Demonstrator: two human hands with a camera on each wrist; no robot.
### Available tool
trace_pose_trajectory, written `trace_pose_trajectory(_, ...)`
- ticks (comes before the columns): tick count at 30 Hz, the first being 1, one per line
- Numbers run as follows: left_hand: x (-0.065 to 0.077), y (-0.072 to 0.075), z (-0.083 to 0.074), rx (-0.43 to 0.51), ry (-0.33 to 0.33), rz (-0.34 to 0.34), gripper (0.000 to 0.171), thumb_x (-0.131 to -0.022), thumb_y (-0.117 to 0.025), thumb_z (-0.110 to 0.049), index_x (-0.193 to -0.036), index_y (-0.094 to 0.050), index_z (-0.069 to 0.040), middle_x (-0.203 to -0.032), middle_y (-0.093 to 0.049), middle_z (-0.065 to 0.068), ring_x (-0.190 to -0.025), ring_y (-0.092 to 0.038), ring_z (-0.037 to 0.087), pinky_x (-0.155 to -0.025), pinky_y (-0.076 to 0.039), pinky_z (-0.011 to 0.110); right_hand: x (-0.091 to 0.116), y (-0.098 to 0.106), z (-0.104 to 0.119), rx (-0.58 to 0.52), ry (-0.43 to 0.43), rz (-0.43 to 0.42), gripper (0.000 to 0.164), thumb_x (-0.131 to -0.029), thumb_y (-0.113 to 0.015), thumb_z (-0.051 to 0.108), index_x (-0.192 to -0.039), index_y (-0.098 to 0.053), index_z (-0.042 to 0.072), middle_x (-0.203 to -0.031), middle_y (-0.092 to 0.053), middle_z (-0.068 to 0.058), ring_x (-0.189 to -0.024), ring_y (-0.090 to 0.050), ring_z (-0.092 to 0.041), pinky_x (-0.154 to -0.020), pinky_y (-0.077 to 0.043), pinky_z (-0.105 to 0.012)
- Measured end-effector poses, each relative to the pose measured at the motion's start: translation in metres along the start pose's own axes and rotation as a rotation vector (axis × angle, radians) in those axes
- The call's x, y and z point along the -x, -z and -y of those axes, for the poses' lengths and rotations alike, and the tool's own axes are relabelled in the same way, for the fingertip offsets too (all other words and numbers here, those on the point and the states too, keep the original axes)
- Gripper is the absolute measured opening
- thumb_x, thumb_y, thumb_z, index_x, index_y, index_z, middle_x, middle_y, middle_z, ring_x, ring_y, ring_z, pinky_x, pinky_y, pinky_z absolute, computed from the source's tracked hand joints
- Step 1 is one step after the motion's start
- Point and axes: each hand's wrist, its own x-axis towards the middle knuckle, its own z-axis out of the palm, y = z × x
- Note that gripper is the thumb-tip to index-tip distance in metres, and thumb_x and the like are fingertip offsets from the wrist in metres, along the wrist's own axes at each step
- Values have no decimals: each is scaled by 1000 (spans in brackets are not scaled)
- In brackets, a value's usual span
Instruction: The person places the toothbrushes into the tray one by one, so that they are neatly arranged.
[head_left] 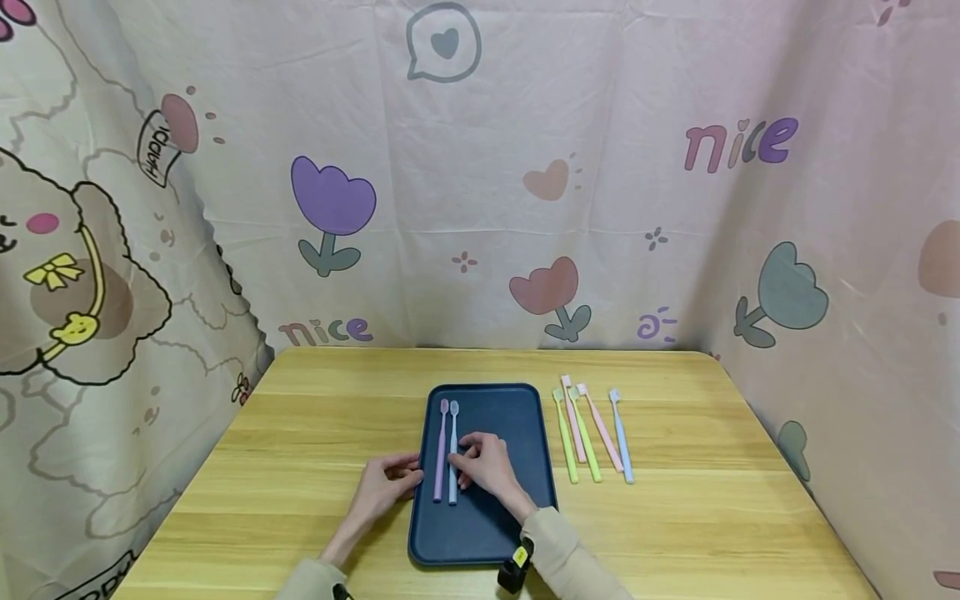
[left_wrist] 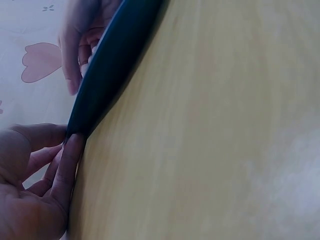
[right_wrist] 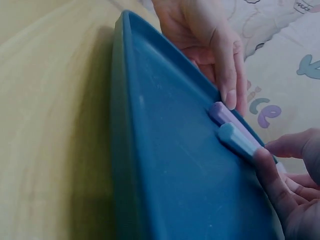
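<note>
A dark blue tray (head_left: 495, 533) lies on the table. My left hand (head_left: 386, 487) grips its left rim; in the left wrist view the fingers (left_wrist: 67, 170) meet at the tray's edge. Inside the tray are two toothbrushes side by side, handles toward me: a purple toothbrush (head_left: 440, 454) next to the left rim and a light blue toothbrush (head_left: 453, 483) just right of it. My right hand (head_left: 487, 465) pinches the light blue toothbrush by its handle. The right wrist view shows the thumb and a finger on that handle, its end (right_wrist: 235, 137) sticking out beside the purple one.
Right of the tray, several loose toothbrushes lie on the wooden table (head_left: 300, 433): green (head_left: 566, 442), pink (head_left: 602, 429) and a blue toothbrush (head_left: 622, 437) at the far right of the group. A printed curtain (head_left: 450, 208) hangs behind the table.
</note>
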Motion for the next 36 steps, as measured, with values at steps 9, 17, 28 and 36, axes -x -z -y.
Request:
trace_pose_trajectory(9,-1,-2,3,-12,1,-13,35,-89,-72,-1,-122,-68,8,-106,-73,22,-82,-66,13,-64,-62,26,4,0,-1,4,-23,37,39,-92,-72,12,-123,-63,-9,-75,-74,-11,-50,-66,-13,-50,-59,-29)
trace_pose_trajectory(17,-2,-2,4,-13,5,-19,34,-89,-72,0,-122,-67,9,-106,-73,22,-81,-65,13,-65,-62,26,3,-1,-3,-8,-21,27,39,-92,-72,10,-124,-63,-10,-75,-75,-12,-50,-67,-13,-50,-59,-30)
trace_pose_trajectory(28,-1,0,1,9,-6,5,36,-89,-73,-2,-123,-67,9,-106,-73,22,-82,-66,13,-64,-62,25,3,-3,-4,-25,-5,8,39,-91,-72,9,-124,-64,-10,-75,-75,-14,-49,-66,-10,-49,-59,-28)
trace_pose_trajectory(36,-1,-1,2,23,13,-2,37,-89,-73,-1,-124,-66,9,-106,-73,23,-85,-67,17,-64,-62,26,4,-4,-1,-20,9,2,39,-91,-72,8,-124,-64,-10,-75,-75,-15,-47,-63,-5,-48,-58,-27)
